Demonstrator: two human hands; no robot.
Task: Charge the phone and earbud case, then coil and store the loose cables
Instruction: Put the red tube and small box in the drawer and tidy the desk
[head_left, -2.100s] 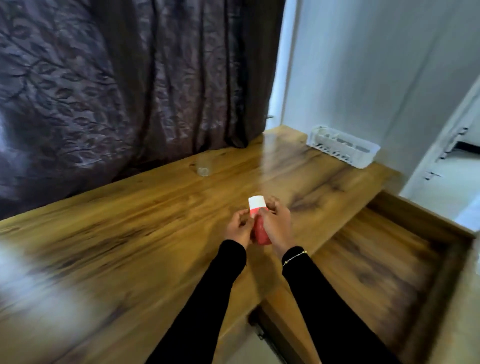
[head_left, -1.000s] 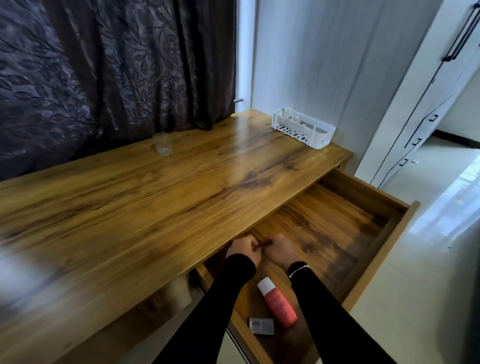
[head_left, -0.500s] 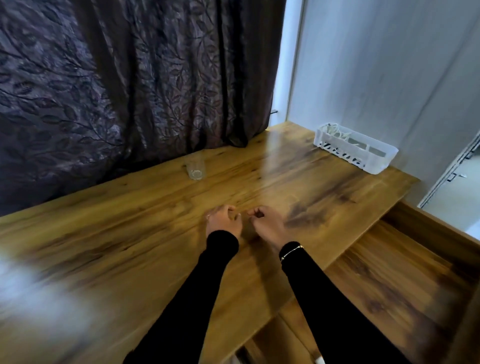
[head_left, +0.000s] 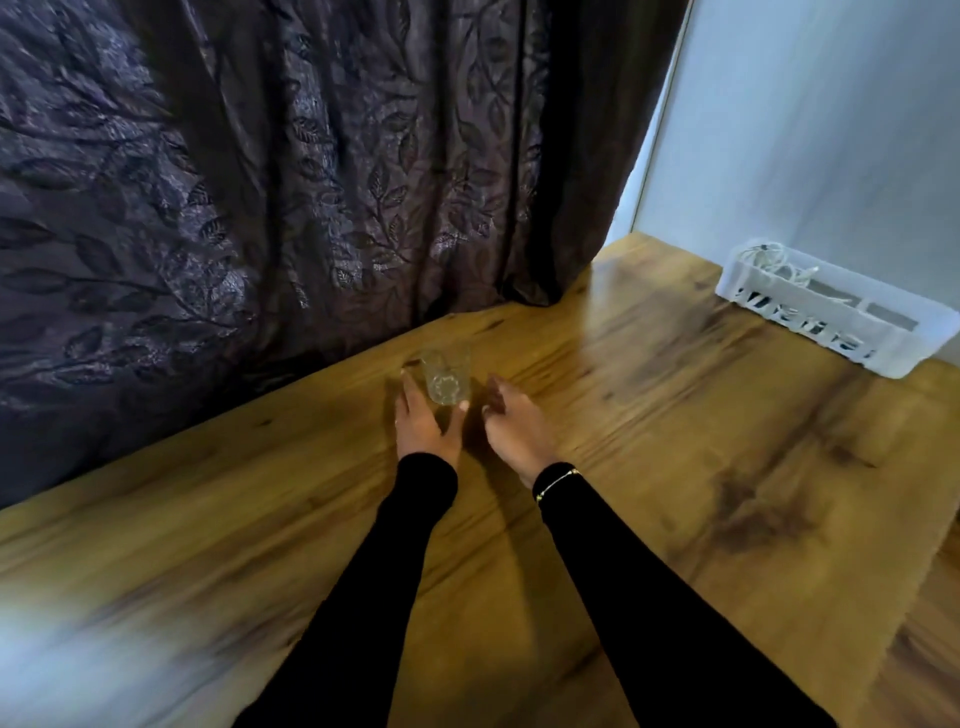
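Black sleeves, nearest, reaching forward over wooden desk (head_left: 675, 467). Left hand (head_left: 423, 423): fingers spread, thumb and forefinger bracketing clear glass (head_left: 445, 378); closed grasp not confirmed. Right hand (head_left: 511, 428): fingers loosely curled just beside glass, holding nothing. Farther right, against wall: white basket (head_left: 831, 322) holding pale cables (head_left: 774, 265). Behind: dark leaf-pattern curtain (head_left: 260, 182). Phone, earbud case: not in view. Step judged: clearing glass, no charging begun. Next move calls for firm wrap round glass, level lift.
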